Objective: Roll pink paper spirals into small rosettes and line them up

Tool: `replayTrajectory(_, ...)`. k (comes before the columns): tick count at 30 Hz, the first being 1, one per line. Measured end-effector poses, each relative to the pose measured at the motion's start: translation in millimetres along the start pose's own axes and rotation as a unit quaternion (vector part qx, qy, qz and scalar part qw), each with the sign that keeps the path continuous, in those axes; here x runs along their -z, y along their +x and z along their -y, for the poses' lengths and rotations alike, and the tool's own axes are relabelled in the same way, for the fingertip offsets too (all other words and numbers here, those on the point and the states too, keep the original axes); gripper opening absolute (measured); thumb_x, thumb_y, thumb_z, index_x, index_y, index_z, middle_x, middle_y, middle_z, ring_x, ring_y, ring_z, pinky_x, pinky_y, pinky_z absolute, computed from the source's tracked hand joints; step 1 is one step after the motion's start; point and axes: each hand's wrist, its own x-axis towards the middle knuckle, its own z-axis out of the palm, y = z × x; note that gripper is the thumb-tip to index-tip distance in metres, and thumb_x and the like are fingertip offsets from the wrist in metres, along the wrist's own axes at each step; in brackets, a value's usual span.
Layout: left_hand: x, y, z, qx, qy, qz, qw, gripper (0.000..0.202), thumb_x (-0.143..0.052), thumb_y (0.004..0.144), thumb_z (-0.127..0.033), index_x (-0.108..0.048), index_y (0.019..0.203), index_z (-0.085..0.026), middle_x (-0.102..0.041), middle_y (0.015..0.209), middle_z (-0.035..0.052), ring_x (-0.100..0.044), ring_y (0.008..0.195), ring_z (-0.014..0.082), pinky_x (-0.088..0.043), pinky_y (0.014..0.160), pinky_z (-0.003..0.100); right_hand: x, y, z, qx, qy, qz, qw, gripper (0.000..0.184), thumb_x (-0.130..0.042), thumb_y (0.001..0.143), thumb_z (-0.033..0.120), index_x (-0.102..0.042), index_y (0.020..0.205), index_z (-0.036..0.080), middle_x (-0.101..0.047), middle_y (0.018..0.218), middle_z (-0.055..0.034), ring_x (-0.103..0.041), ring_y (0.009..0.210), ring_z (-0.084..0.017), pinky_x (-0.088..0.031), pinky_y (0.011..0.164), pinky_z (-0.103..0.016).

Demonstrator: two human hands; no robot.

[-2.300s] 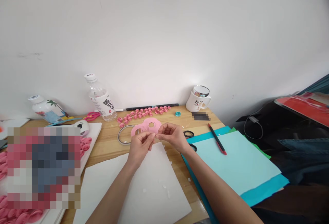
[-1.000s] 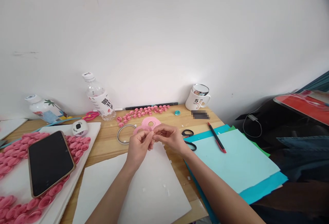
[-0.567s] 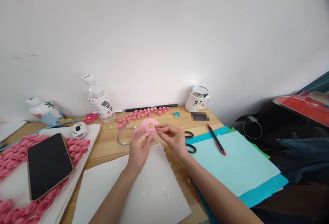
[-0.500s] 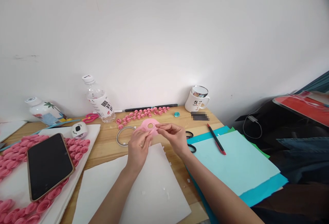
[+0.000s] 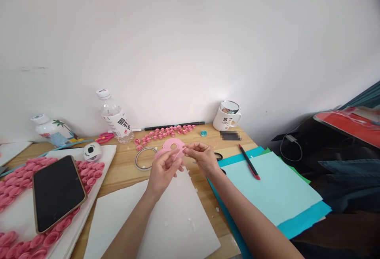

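Note:
A flat pink paper spiral (image 5: 170, 144) with a round hole in its coil shows just beyond my fingertips, above the desk. My right hand (image 5: 202, 157) pinches its end between thumb and forefinger. From the left, my left hand (image 5: 162, 168) holds the spiral's near part, its fingers bent and covering some of the paper. Over the near desk, both hands are close together above a white board (image 5: 175, 207). A roll of tape (image 5: 137, 159) lies left of the spiral. Black-handled scissors (image 5: 219, 156) are partly hidden behind my right wrist.
Small pink paper roses (image 5: 160, 133) lie by a black pen (image 5: 148, 128). A bottle (image 5: 115, 120) and a mug (image 5: 224, 118) stand near the wall. A phone (image 5: 59, 193) rests on a rose-covered board at left. Blue paper sheets (image 5: 273, 187) bear a pen (image 5: 249, 162) at right.
My left fingers have loosened and spread slightly from their tighter pinch. My right fingertips have shifted a little along the pink paper. The view has moved slightly.

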Motion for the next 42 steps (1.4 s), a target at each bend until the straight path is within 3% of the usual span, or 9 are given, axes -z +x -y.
replayTrajectory(5,3.6,4.5,6.9,-0.029,0.076,-0.083,0.993,0.034,-0.061,0.071,-0.04,-0.065,0.097,-0.017,-0.067,0.081,0.0058,-0.063,0.066,0.0167,-0.05,0.059,0.027,-2.0,-2.4,-5.9,-0.021,-0.03,0.028,0.999,0.016,-0.077,0.054,0.024,-0.07,0.067,0.017,-0.069,0.067,-0.0019,-0.06,0.061,-0.012,-0.049,0.068,-0.029)
replayTrajectory(7,3.3,3.7,5.6,-0.05,0.099,-0.082,0.99,0.026,-0.057,0.074,-0.04,-0.068,0.082,-0.018,-0.067,0.076,0.0046,-0.062,0.066,0.0161,-0.05,0.058,0.026,-3.0,-2.9,-6.9,-0.022,-0.042,0.032,0.998,0.017,-0.077,0.054,0.025,-0.07,0.067,0.017,-0.068,0.066,-0.0019,-0.061,0.062,-0.013,-0.048,0.07,-0.03)
replayTrajectory(10,1.6,1.5,0.4,-0.06,0.121,-0.078,0.988,0.031,-0.052,0.078,-0.039,-0.065,0.059,-0.018,-0.064,0.061,0.0018,-0.058,0.058,0.0134,-0.049,0.057,0.024,-4.0,-3.0,-6.7,-0.022,-0.052,0.037,0.998,0.017,-0.076,0.055,0.027,-0.071,0.069,0.018,-0.068,0.067,-0.0022,-0.061,0.064,-0.014,-0.048,0.073,-0.032)
replayTrajectory(12,0.7,0.4,-3.4,-0.051,0.12,-0.087,0.988,0.033,-0.052,0.078,-0.038,-0.063,0.053,-0.018,-0.062,0.056,0.0006,-0.055,0.052,0.0116,-0.047,0.055,0.023,-4.1,-3.4,-5.8,-0.021,-0.058,0.042,0.997,0.018,-0.075,0.057,0.028,-0.071,0.071,0.018,-0.069,0.068,-0.0028,-0.062,0.066,-0.015,-0.048,0.074,-0.033)
replayTrajectory(18,1.3,0.5,-4.6,-0.035,0.101,-0.08,0.991,0.034,-0.052,0.078,-0.035,-0.062,0.05,-0.018,-0.059,0.048,-0.0003,-0.053,0.05,0.0113,-0.045,0.053,0.022,-4.0,-5.3,-2.7,-0.021,-0.069,0.043,0.996,0.021,-0.073,0.061,0.029,-0.07,0.078,0.017,-0.07,0.076,-0.0046,-0.063,0.07,-0.016,-0.049,0.077,-0.034)
replayTrajectory(28,-1.1,1.0,-2.5,-0.01,0.087,-0.084,0.993,0.032,-0.054,0.076,-0.035,-0.063,0.051,-0.019,-0.06,0.051,0.0003,-0.052,0.05,0.0114,-0.045,0.053,0.022,-4.3,-3.8,-4.0,-0.015,-0.042,0.034,0.998,0.019,-0.073,0.06,0.027,-0.068,0.075,0.017,-0.069,0.07,-0.0024,-0.062,0.063,-0.013,-0.049,0.072,-0.031)
replayTrajectory(42,-0.6,0.1,-2.1,-0.039,0.111,-0.07,0.991,0.033,-0.054,0.077,-0.037,-0.059,0.049,-0.02,-0.06,0.052,-0.001,-0.054,0.053,0.0121,-0.047,0.056,0.023,-3.0,-4.3,-4.0,-0.013,-0.078,0.045,0.996,0.018,-0.077,0.054,0.029,-0.067,0.063,0.018,-0.067,0.064,-0.0012,-0.058,0.059,-0.012,-0.047,0.063,-0.028)
